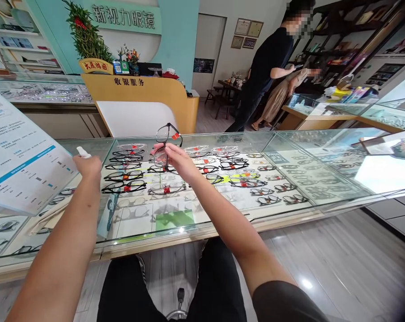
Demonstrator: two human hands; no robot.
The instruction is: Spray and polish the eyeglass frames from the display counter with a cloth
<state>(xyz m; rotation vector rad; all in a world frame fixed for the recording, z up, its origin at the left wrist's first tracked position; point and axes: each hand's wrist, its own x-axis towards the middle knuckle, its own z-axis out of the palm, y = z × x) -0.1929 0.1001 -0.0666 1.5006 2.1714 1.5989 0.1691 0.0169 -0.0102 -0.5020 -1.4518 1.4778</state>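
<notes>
My right hand [175,161] is closed round the lower part of a pair of black-framed glasses [167,136] with an orange tag, holding them upright over the glass counter [289,197]. My left hand [87,166] is closed round a small white object [83,152], perhaps a spray bottle, whose tip sticks out above the fist. Both hands hover above rows of glasses on display [135,174] under the glass.
A printed board [17,156] leans at the left on the counter. A white chair back [135,117] and a yellow cashier desk [145,94] stand beyond. Two people [266,76] stand at the back right near another display case [339,112].
</notes>
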